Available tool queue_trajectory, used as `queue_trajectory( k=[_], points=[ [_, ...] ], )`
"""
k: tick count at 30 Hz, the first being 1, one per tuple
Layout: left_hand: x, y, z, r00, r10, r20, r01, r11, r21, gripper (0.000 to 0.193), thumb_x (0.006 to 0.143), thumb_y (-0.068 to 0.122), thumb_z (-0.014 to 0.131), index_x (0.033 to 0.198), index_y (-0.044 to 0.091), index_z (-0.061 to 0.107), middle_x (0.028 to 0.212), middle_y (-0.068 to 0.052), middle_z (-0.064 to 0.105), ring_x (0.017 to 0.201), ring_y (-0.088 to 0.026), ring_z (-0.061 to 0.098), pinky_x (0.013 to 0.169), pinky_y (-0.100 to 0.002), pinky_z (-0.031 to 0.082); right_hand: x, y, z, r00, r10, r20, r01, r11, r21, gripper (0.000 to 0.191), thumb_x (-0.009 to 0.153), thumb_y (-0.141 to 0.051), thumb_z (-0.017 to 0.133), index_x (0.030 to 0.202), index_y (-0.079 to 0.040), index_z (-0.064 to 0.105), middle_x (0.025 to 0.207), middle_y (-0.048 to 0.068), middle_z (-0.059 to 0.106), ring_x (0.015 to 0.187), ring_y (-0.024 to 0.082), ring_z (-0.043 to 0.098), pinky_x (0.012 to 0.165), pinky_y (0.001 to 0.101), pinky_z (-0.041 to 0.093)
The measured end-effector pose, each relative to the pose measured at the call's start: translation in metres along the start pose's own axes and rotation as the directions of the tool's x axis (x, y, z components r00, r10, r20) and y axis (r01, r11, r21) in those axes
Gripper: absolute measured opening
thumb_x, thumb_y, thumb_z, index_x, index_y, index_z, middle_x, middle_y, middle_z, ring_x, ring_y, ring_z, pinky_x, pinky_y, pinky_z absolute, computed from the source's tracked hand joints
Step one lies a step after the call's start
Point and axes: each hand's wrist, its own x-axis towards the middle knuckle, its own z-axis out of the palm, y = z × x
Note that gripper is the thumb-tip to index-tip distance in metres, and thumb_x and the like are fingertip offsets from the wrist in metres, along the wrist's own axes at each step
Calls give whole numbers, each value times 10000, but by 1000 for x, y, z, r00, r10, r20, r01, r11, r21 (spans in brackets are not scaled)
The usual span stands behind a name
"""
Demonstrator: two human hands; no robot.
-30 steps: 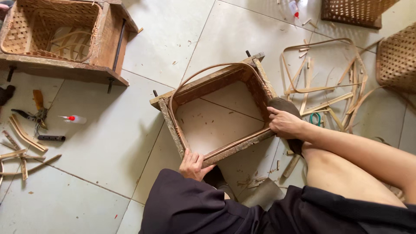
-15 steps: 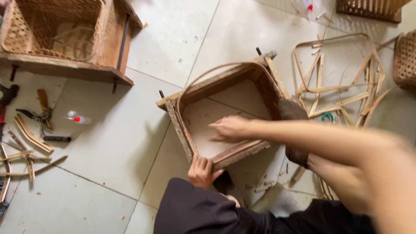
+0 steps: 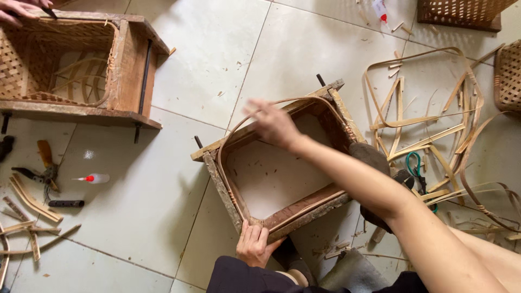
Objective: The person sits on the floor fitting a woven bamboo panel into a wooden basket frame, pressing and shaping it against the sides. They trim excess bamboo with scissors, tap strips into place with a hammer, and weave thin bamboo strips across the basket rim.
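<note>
**Both hands on the wooden frame**

Pale floor tiles (image 3: 179, 179) all round, littered with bamboo strips (image 3: 429, 125) and shavings. Head view: the open wooden frame (image 3: 228, 198) sits tilted at centre, a thin bent strip (image 3: 255, 111) curving along its rim. Right hand (image 3: 274, 123) reaches across to the far edge, fingers curled loosely, blurred, grip unclear. Left hand (image 3: 252, 247) presses flat and open on the near corner. A woven basket in its wooden mould (image 3: 130, 65) stands top left, another person's hand (image 3: 19, 8) at its rim.

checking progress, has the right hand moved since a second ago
Yes. The right hand left the frame's right corner and crossed to its far-left rim; the left hand stays on the near corner.
</note>
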Motion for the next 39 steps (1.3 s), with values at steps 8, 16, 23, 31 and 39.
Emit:
queue_trajectory(
  k=[8, 16, 23, 31, 39],
  points=[
    [23, -10, -13, 993, -40, -113, 21, 986, -163, 370, 797, 425, 838, 921, 104, 701, 858, -69, 652, 862, -240, 672, 931, -458, 542, -29, 27, -16, 995, -75, 60, 81, 991, -105, 367, 827, -1, 681, 1169, -114, 753, 1051, 33, 699, 1001, 213, 649, 895, 336, 586],
    [118, -136, -18, 639, -751, 169, 505, 243, -829, 396, 789, 199, 880, 1024, 123, 571, 829, 44, 548, 678, -29, 510, 508, -177, 412, -41, 22, -37, 983, -140, 116, 148, 987, -63, 297, 863, -37, 691, 1144, -115, 747, 1022, 32, 690, 947, 203, 646, 855, 345, 568],
    [125, -155, -14, 522, -766, 376, 666, 90, -740, 406, 771, 179, 913, 942, 111, 551, 772, 11, 546, 587, -96, 469, 462, -232, 377, -41, 36, -25, 985, -129, 114, 137, 988, -65, 344, 797, -10, 675, 1116, -112, 754, 1034, 24, 701, 960, 216, 658, 869, 347, 569],
    [247, -69, 18, 981, 113, -161, -86, 983, 163, 360, 727, 167, 830, 1077, 146, 747, 1332, -124, 601, 1228, -318, 561, 1048, -484, 454, -42, 43, -31, 976, -68, 205, 76, 997, -31, 316, 867, -46, 684, 1169, -128, 726, 1056, 44, 709, 984, 234, 683, 854, 335, 575],
    [276, -61, 64, 991, 42, -126, -13, 976, 218, 235, 757, 218, 883, 873, 79, 734, 1274, -66, 624, 1232, -270, 590, 1130, -489, 461, -77, 109, -102, 906, 359, 223, -244, 875, -418, 713, 922, -19, 511, 1595, 1, 277, 1675, 183, 270, 1541, 345, 297, 1236, 501, 284]
  ],
)
